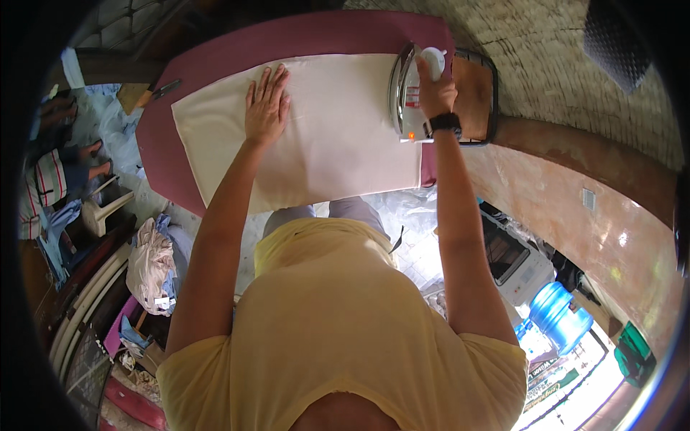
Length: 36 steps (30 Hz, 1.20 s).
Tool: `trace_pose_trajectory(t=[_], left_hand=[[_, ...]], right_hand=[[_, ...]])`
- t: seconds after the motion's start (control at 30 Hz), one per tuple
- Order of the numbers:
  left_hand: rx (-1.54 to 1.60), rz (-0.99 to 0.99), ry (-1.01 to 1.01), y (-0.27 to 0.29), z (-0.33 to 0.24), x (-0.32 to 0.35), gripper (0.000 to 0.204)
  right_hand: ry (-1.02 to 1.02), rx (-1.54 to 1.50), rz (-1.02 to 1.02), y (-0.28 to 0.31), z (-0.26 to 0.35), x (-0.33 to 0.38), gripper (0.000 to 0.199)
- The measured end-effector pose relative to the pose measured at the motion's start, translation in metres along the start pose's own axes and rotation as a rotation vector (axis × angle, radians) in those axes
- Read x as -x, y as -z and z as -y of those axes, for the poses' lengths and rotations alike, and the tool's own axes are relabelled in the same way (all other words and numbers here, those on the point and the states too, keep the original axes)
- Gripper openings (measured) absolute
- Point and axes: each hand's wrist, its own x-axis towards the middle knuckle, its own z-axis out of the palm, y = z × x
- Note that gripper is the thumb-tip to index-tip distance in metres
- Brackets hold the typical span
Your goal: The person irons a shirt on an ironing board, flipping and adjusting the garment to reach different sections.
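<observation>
A cream cloth (338, 136) lies spread over a maroon-covered ironing board (316, 32). My left hand (267, 108) rests flat on the cloth's left part, fingers stretched toward the far edge. At the right end, my right hand (435, 93) is wrapped round the handle of a clothes iron (407, 100) with a shiny metal rim. The iron stands at the cloth's right edge; whether its soleplate presses on the fabric I cannot tell. A dark watch sits on my right wrist.
A brown iron rest with a black frame (476, 97) extends from the board's right end, beside a wall. Dark scissors (167, 89) lie at its left end. Crumpled clothes (152, 262) are at left; a person's feet (100, 159) show beyond. A blue water jug (560, 316) stands lower right.
</observation>
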Motion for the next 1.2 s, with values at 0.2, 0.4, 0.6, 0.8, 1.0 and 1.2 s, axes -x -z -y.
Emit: trace_pose_trajectory(t=[0.2, 0.4, 0.6, 0.8, 1.0, 1.2], left_hand=[[0.234, -0.007, 0.035, 0.017, 0.008, -0.005, 0.048], [0.387, -0.182, 0.135, 0.033, 0.021, 0.022, 0.044], [0.293, -0.216, 0.156, 0.047, 0.012, 0.037, 0.041], [0.235, -0.190, 0.183, 0.049, 0.010, 0.036, 0.043], [0.175, -0.153, 0.248, 0.034, 0.016, 0.046, 0.045], [0.130, -0.152, 0.339, 0.019, 0.009, 0.044, 0.047]], right_hand=[[0.134, 0.155, -0.074, 0.047, -0.099, -0.092, 0.095], [-0.334, -0.032, 0.201, 0.100, -0.105, -0.102, 0.100], [-0.192, -0.002, 0.120, 0.090, -0.129, -0.101, 0.092], [-0.158, 0.007, 0.120, 0.081, -0.141, -0.109, 0.102], [0.052, 0.005, -0.176, 0.068, -0.150, -0.086, 0.085], [0.377, -0.008, -0.412, 0.064, -0.157, -0.081, 0.058]])
